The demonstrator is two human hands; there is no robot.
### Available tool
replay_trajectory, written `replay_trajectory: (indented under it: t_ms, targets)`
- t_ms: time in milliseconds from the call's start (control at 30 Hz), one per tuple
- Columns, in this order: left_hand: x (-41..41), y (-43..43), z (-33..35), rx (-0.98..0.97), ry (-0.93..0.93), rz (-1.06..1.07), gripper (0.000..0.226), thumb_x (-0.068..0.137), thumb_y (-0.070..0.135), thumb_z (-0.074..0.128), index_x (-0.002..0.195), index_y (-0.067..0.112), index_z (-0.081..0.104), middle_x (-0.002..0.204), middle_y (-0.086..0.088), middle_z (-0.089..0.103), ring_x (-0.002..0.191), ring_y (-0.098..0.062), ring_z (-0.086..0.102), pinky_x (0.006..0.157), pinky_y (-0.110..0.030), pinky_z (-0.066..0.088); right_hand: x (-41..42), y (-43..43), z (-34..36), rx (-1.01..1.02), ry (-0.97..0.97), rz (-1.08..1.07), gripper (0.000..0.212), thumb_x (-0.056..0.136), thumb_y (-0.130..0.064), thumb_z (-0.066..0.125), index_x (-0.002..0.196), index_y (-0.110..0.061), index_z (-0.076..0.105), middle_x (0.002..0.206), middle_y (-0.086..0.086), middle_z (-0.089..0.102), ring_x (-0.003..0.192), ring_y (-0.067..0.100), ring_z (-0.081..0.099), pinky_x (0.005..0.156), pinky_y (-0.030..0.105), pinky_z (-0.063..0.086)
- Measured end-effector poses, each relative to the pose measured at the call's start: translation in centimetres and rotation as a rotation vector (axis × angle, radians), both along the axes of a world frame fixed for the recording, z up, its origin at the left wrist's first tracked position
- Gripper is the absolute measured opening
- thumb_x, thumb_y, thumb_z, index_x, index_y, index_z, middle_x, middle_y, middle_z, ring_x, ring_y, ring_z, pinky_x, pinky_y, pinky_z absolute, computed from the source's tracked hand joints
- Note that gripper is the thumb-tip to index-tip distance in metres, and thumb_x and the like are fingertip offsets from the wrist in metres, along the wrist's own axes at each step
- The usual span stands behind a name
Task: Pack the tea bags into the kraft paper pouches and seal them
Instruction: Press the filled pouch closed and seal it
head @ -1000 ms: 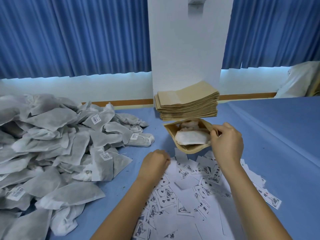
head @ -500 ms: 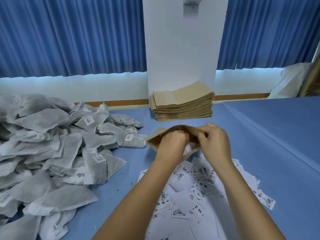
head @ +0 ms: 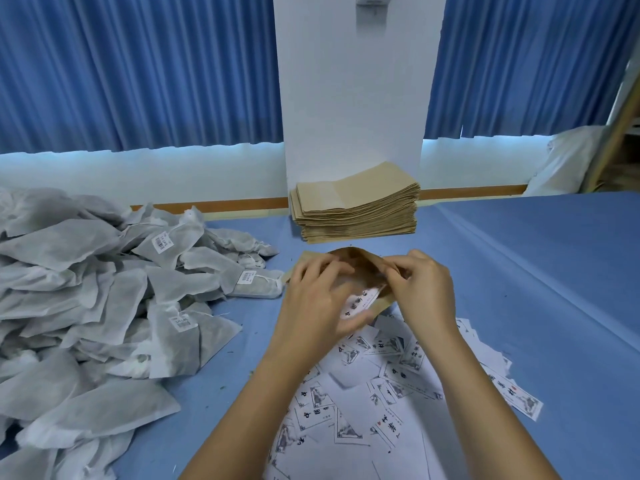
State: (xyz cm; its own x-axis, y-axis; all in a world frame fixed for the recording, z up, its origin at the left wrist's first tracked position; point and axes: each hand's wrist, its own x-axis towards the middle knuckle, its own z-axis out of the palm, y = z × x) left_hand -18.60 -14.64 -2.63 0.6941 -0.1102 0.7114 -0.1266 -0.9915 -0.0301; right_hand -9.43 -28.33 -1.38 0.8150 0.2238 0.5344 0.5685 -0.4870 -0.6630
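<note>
Tea bags (head: pixel 104 289) lie heaped at left, spare pouches (head: pixel 356 209) stacked behind. In front, the kraft pouch (head: pixel 360 268) is held over the table (head: pixel 519 271): left hand (head: pixel 318 296) grips its side, right hand (head: pixel 424 289) pinches the rim. The printed slip (head: pixel 360 301) at the mouth may catch and block the seal.

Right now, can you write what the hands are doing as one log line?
left hand holds printed slip at kraft pouch mouth | right hand pinches pouch rim | pouch unsealed
</note>
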Motion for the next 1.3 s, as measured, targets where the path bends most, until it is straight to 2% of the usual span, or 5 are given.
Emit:
replay_trajectory:
  t_ms: [633,767,933,1100,1300]
  targets:
    - [1.0,0.7,-5.5,0.078,0.246,0.312,0.034,0.071,0.029,0.073,0.104,0.022,0.069,0.102,0.006,0.069,0.106,-0.019,0.060,0.103,-0.033,0.020,1.0,-1.0,-0.8,0.096,0.258,0.195,0.023,0.086,-0.007,0.066,0.072,-0.023,0.075,0.067,-0.005,0.060,0.060,0.017,0.056,0.058,0.044,0.056]
    - [0.4,1.8,-5.4,0.057,-0.051,0.011,0.017,0.068,0.005,0.066,0.083,0.013,0.066,0.099,-0.001,0.067,0.101,-0.020,0.061,0.100,-0.034,0.029,1.3,-1.0,-1.1,0.148,0.143,0.115,0.021,0.084,-0.004,0.066,0.077,-0.020,0.077,0.068,-0.015,0.057,0.066,-0.003,0.056,0.059,0.012,0.046]
    - [0.3,1.9,-3.9,-0.932,-0.236,0.275,0.018,0.089,0.015,0.052,0.106,0.015,0.046,0.113,-0.003,0.042,0.097,-0.011,0.039,0.086,-0.029,0.035,1.2,-1.7,-1.9,0.316,0.340,0.086,0.025,0.080,-0.006,0.071,0.067,-0.027,0.073,0.069,-0.013,0.069,0.057,-0.005,0.058,0.050,0.003,0.038]
    - [1.2,3.0,-3.4,-2.110,0.457,0.034,0.026,0.090,0.016,0.065,0.086,-0.009,0.059,0.074,-0.019,0.070,0.072,-0.028,0.072,0.062,-0.036,0.060,0.6,-2.1,-2.4,0.393,0.623,0.270,0.008,0.076,-0.016,0.078,0.084,-0.014,0.075,0.094,-0.005,0.071,0.086,0.003,0.066,0.072,0.011,0.047]
    - [1.4,3.7,-4.7,-2.183,0.327,0.075,0.007,0.082,-0.008,0.066,0.080,-0.010,0.060,0.062,-0.015,0.070,0.052,-0.019,0.069,0.050,-0.025,0.057,0.6,-2.3,-4.2,0.636,0.884,0.081,0.051,0.078,-0.012,0.077,0.121,-0.012,0.050,0.113,0.009,0.062,0.087,0.017,0.066,0.068,0.022,0.054]
